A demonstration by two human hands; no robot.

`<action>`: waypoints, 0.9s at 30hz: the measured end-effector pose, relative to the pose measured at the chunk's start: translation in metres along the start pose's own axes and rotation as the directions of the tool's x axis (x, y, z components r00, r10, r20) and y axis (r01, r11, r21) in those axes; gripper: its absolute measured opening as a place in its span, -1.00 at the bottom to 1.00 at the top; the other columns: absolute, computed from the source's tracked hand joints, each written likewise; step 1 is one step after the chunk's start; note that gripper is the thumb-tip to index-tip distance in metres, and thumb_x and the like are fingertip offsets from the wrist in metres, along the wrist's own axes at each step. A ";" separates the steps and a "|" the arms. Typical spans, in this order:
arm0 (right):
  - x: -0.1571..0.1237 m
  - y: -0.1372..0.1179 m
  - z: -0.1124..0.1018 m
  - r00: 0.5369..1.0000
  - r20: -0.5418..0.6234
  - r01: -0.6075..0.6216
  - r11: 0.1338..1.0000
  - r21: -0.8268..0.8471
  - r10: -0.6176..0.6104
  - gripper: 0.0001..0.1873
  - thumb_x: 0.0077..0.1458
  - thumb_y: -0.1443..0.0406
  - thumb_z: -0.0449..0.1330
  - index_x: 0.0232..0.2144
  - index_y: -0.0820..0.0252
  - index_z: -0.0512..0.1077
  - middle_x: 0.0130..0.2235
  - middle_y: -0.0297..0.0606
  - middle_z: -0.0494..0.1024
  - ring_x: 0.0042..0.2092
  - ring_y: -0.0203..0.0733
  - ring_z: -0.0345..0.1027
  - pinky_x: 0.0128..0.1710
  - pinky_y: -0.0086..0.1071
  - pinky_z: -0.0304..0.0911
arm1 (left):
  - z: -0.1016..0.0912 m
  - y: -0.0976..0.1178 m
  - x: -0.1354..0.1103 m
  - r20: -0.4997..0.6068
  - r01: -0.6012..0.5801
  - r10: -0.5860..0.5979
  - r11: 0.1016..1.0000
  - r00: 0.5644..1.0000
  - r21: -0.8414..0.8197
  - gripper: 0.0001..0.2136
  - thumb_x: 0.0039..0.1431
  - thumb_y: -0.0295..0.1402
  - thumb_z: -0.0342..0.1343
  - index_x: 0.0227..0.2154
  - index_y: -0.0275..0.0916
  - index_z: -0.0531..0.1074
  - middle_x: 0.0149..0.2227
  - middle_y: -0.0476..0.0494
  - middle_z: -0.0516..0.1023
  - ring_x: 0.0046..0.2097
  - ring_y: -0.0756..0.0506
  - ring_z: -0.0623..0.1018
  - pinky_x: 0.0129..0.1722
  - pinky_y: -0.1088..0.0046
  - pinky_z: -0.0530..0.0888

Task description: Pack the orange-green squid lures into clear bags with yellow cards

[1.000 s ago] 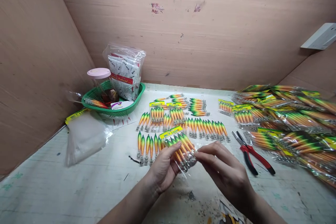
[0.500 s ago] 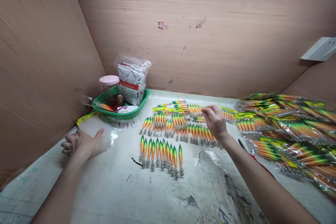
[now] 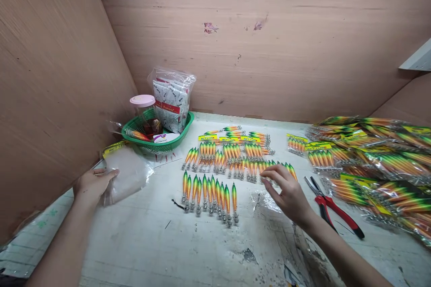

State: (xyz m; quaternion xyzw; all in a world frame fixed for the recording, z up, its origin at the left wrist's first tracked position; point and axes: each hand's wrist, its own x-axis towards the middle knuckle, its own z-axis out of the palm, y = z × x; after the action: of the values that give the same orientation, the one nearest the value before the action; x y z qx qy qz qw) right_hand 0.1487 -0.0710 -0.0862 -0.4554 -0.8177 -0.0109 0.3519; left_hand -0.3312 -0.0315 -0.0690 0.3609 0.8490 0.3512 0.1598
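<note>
At the left, my left hand (image 3: 92, 184) has its thumb over the edge of a stack of clear plastic bags (image 3: 129, 172) with a yellow header, the other fingers partly hidden. My right hand (image 3: 286, 193) hovers at centre right, thumb and fingers apart, with nothing visible between them. Just behind it runs a row of green and orange squid-jig lures (image 3: 252, 170). Another group of loose lures (image 3: 210, 195) lies side by side in front, metal hooks towards me. Several filled bags with yellow headers (image 3: 230, 140) rest on the lures farther back.
Red-handled pliers (image 3: 332, 208) lie right of my right hand. A heap of bagged lures (image 3: 387, 157) fills the right side. At the back left, a green basket (image 3: 164, 147) holds a pink-lidded jar (image 3: 142, 101) and a bag of printed packets (image 3: 171, 103). Wooden walls enclose the table.
My right hand has let go of a bagged set of lures at the back row and come back towards me. My left hand has shifted slightly left, to the bags' edge.
</note>
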 end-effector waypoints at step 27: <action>-0.032 -0.103 -0.042 0.977 0.201 -0.024 0.909 0.415 -0.066 -0.73 0.08 0.43 0.17 -0.15 0.14 0.26 -0.30 -0.23 0.39 -0.28 -0.25 0.34 -0.32 -0.43 0.32 | 0.107 0.103 -0.176 0.831 0.650 0.292 0.521 0.474 -0.554 -0.66 -0.16 -0.55 0.32 -0.26 -0.29 0.42 -0.48 -0.04 0.55 -0.33 -0.06 0.60 -0.32 0.50 0.54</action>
State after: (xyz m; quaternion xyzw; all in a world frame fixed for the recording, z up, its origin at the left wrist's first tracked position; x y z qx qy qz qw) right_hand 0.1060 -0.1691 -0.0426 -0.3598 -0.8389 0.2076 0.3517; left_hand -0.1025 -0.0568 -0.0676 0.2516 0.4074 0.4541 0.7513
